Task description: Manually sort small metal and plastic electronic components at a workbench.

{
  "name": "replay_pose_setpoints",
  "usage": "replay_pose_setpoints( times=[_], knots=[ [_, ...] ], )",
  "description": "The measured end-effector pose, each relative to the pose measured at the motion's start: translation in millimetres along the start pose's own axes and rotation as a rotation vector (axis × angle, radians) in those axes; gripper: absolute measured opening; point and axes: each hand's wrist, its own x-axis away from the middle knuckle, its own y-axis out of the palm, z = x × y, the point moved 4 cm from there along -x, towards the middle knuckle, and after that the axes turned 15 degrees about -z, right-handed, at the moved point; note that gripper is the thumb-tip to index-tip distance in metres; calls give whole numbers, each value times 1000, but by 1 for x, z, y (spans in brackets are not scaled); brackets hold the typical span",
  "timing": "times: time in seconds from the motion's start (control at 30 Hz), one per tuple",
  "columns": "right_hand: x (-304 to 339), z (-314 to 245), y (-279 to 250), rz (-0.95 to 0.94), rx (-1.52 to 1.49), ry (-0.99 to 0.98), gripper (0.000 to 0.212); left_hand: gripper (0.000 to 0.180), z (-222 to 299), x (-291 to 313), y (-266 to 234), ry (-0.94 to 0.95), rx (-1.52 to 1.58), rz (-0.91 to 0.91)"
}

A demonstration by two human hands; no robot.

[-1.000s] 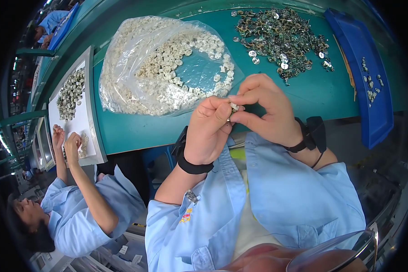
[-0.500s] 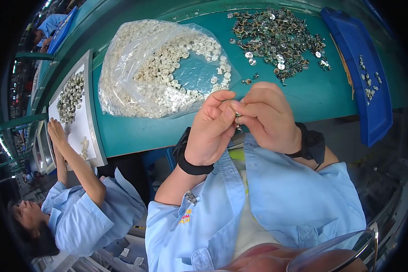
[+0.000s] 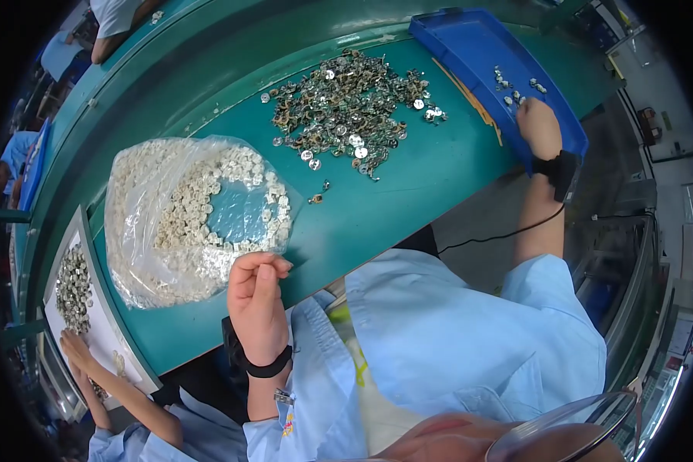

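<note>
On a green work table point(image 3: 408, 192), a clear, crinkled plastic bag point(image 3: 135, 223) holds a mass of small, blocky, off-white parts point(image 3: 183, 214), spread in a ring over the bag's near-bare middle. Close to the bag's lower right edge, the person's left hand point(image 3: 260, 304) is raised, its fingers curled inward and the thumb laid against the forefinger; whether something small is pinched there cannot be told. Well to the right of the bag, the right hand point(image 3: 540, 127) reaches down into a long, shallow, blue plastic tray point(image 3: 470, 42), beside a scatter of small whitish and dark pieces point(image 3: 500, 79). Its fingers are bent downward with the tips hidden, so whether they grasp or have released a piece cannot be told. Up and to the right of the bag spreads a wide heap of small, shiny metal and dark green parts point(image 3: 343, 115); two loose brownish and dark bits point(image 3: 316, 199) lie just beside the bag, on its right. To the bag's left, a co-worker's hands point(image 3: 75, 350) are at a white, grey-rimmed board point(image 3: 119, 331), near a pile of small pale and dark parts point(image 3: 73, 289).
</note>
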Motion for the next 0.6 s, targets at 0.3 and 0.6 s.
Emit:
replay_pose_setpoints(
  times=[0.3,0.6],
  knots=[
    [58,-97,-54,350,-272,-288,20,12,4,7,-26,-56,-45,45],
    [173,-319,-27,-157,-326,-1238,12,12,27,45,-58,-54,-209,16]
  ],
)
